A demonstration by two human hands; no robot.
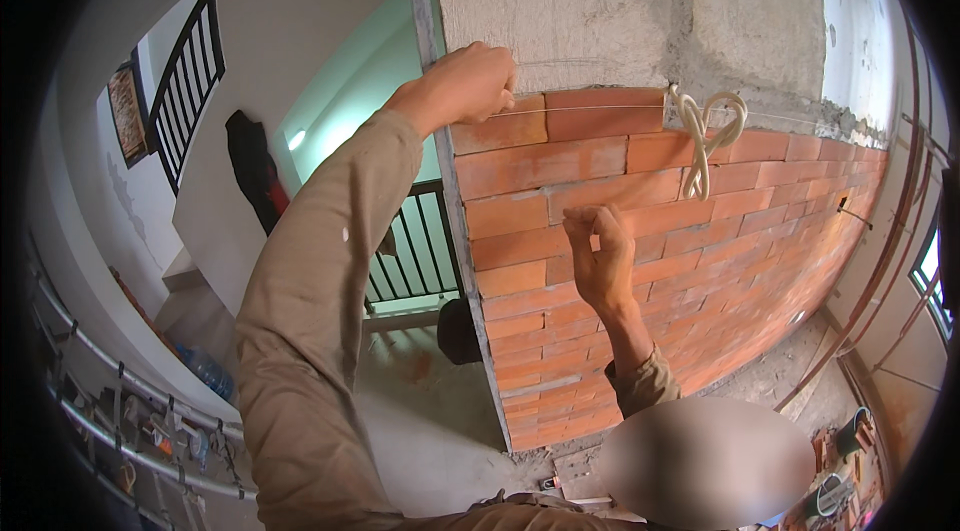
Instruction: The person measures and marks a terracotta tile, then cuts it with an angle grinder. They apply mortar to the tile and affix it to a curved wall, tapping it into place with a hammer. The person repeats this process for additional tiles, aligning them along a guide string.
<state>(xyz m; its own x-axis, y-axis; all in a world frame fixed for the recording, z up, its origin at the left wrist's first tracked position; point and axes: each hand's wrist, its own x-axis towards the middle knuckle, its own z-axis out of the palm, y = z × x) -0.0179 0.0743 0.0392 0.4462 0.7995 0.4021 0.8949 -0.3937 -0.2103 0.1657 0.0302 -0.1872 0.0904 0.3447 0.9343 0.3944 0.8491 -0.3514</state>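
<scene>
My left hand (465, 83) is closed at the upper left corner of a brick wall, beside a tall grey metal upright (467, 251). A thin taut string (610, 108) leaves its fingers and runs right across the top course of orange bricks (590, 161). Lower down, my right hand (602, 256) is raised before the wall, its fingers curled into a pinch. Whatever those fingers hold, if anything, is too small to make out. A looped bundle of cream cord (707, 141) hangs at the string, right of both hands.
Rough grey concrete (570, 11) sits above the bricks. Left of the upright are a black railing (415, 246) and stairs. Metal scaffold tubes (150, 386) cross the lower left. Buckets (828, 496) and brick pieces lie lower right, and a blurred patch (710, 461) hides part of the view.
</scene>
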